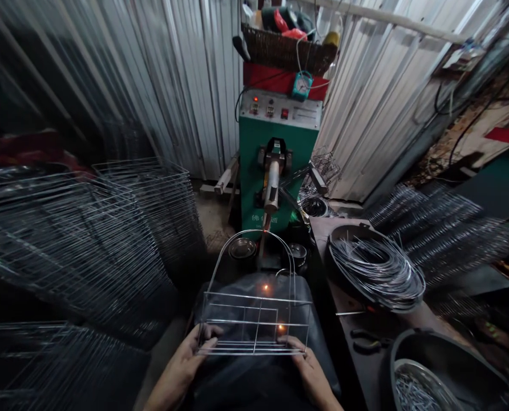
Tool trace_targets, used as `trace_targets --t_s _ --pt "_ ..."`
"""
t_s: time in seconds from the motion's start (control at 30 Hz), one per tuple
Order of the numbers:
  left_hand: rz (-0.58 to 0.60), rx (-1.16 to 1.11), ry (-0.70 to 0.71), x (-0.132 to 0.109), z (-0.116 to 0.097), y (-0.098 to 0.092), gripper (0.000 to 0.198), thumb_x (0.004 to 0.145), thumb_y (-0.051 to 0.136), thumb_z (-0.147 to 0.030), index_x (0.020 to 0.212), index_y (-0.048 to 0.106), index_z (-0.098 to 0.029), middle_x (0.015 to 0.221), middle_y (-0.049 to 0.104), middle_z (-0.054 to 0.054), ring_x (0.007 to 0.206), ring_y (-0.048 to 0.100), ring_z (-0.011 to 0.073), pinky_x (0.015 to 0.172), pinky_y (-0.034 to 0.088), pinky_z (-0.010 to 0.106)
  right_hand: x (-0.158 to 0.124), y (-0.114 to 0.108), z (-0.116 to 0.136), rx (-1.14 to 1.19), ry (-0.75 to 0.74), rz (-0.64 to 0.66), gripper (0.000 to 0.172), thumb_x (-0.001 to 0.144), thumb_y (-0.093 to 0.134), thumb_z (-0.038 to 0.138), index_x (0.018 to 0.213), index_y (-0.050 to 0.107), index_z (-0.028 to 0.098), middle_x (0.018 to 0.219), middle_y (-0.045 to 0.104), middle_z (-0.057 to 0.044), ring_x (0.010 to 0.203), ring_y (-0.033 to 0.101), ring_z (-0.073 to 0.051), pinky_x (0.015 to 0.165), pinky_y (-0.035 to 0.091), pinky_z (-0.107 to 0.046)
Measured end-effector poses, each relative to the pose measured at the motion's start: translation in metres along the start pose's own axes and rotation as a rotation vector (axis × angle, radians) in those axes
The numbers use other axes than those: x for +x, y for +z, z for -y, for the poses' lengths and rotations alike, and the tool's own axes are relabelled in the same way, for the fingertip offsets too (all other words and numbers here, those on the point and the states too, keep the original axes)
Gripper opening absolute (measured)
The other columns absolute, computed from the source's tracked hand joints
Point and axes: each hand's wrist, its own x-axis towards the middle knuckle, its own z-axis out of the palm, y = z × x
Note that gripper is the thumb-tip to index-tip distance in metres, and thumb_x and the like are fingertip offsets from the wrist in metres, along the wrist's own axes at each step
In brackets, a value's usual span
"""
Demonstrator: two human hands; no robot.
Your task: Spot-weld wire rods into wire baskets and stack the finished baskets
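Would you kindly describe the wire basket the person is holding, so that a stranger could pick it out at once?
Start at the green spot-welding machine against the corrugated metal wall, then look down: the wire basket is held between the person's left hand and right hand. Unlike the flat wire racks stacked to its left, it has a tall wire arch.

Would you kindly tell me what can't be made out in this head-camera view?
All in the head view:
The wicker basket: cut off by the top edge, its contents partly hidden.
The control panel labels: too small to read.
The stacked wire frames: blurred and in shadow.
The short wire pieces: cut off by the bottom edge.
The orange glints on the wire basket: too small to identify.
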Motion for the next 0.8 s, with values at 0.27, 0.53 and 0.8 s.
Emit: trace_targets --t_s 0.27,0.53,0.8 --pt "-0.269 0.629 0.446 0.013 0.007 -0.001 0.014 0.079 0.040 -0.027 0.077 0.053 -0.021 0.092 0.064 0.008 0.090 0.057 0.0229 0.089 0.035 0.041 -0.003 0.005 -0.006 -0.235 0.175 -0.061 0.034 0.078 0.049 0.045 0.064 0.059 0.016 0.064 0.058 -0.002 0.067 0.055 -0.019 0.063 0.043 -0.028" --pt "-0.028 1.060 0.865 0.017 0.014 0.017 0.028 0.080 0.044 -0.022 0.106 0.055 -0.018 0.105 0.064 0.012 0.102 0.055 0.0251 0.090 0.032 0.041 -0.004 0.020 0.022 -0.280 0.056 -0.068 0.024 0.075 0.058 0.040 0.072 0.059 0.016 0.069 0.060 -0.001 0.066 0.054 -0.016 0.063 0.040 -0.025" --pt "-0.173 0.774 0.885 0.014 0.030 -0.007 0.030 0.076 0.054 -0.039 0.100 0.060 -0.022 0.111 0.060 0.011 0.109 0.051 0.0264 0.098 0.035 0.043 0.004 0.028 0.022 -0.320 -0.057 -0.108 0.022 0.075 0.062 0.035 0.071 0.049 0.018 0.069 0.056 0.001 0.062 0.049 -0.012 0.060 0.038 -0.022"
